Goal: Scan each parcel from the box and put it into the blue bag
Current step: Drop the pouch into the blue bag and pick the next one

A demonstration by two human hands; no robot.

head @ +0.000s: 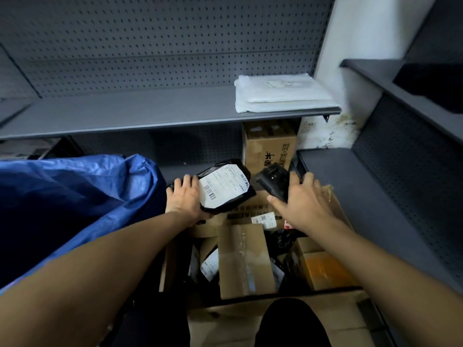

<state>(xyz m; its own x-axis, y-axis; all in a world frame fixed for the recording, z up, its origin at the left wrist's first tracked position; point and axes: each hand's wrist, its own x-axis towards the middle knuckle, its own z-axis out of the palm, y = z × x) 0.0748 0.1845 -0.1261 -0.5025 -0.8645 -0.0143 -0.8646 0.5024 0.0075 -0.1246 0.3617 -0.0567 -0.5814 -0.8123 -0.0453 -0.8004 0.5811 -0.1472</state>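
Two bare forearms reach forward from the bottom edge, over an open cardboard box (pixel 250 259) that sits on the floor directly below the camera. Held above the far end of that box is a black plastic parcel (pixel 225 189), its white shipping label (pixel 223 189) facing up with barcodes visible. Gripping the parcel's left edge is the left hand (pixel 185 199), fingers curled over the top rim and thumb beneath, so the parcel tilts slightly toward the viewer. Just to the right of the parcel, the right hand (pixel 298 199) holds a black handheld scanner (pixel 274 181), fingers wrapped round its body and thumb along its near side; the scanner's head points toward the label, close to it but not touching. Inside the box lie more parcels: a long brown cardboard packet (pixel 244 259) down the middle, black plastic bags (pixel 280 240) beside it, a small labelled packet on the left, and an orange-tinted carton (pixel 323 269) at the right. Left of the box, a large blue bag (pixel 75 196) bulges upward, its crumpled mouth near the left hand. Beyond the hands stands a grey metal shelf unit (pixel 150 113) with a perforated back panel. On its shelf rests a stack of white padded envelopes (pixel 283 93). Under that shelf sits another brown printed carton (pixel 269 144). Further grey shelving (pixel 400 171) runs along the right side.
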